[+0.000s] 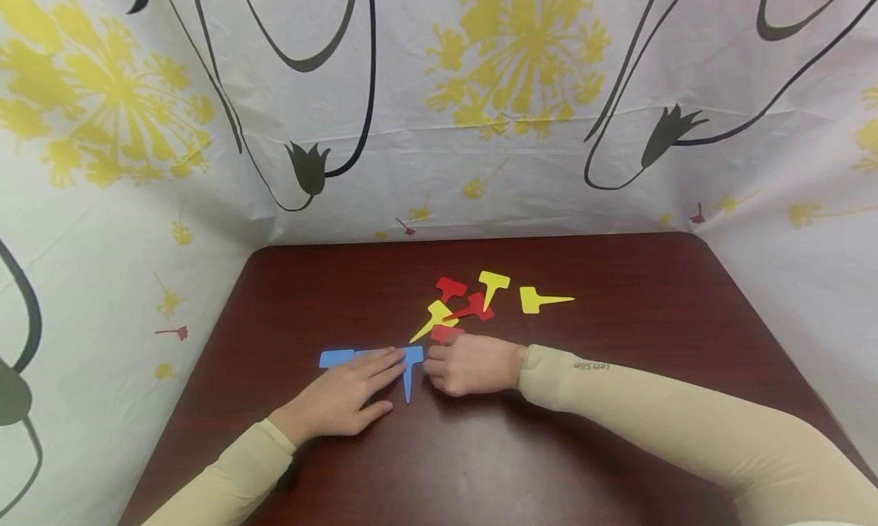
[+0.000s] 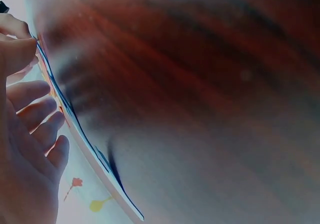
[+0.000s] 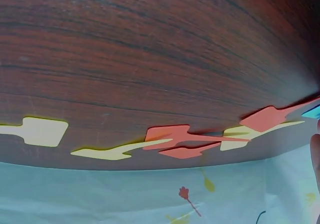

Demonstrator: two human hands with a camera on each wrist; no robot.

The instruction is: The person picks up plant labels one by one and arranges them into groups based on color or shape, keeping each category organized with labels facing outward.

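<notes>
T-shaped blue plant labels lie in a row, partly covered by my left hand (image 1: 353,389). Its fingers stretch nearly straight across the row, thumb spread toward me. The right-end blue label (image 1: 414,354) shows its pointed stem toward me; another blue label (image 1: 336,357) sticks out at the left. My right hand (image 1: 469,366) is just right of the row, fingers bent and fingertips low by that end label. A red plant label (image 1: 447,333) lies at its index finger, its stem hidden under the hand. I cannot tell whether the right fingertips pinch anything.
Behind the right hand lie red labels (image 1: 450,289) and yellow labels (image 1: 492,283), some overlapping. Another yellow label (image 1: 531,299) lies apart to the right. The dark wooden table (image 1: 494,465) meets a patterned white cloth (image 1: 411,183) at the back and sides.
</notes>
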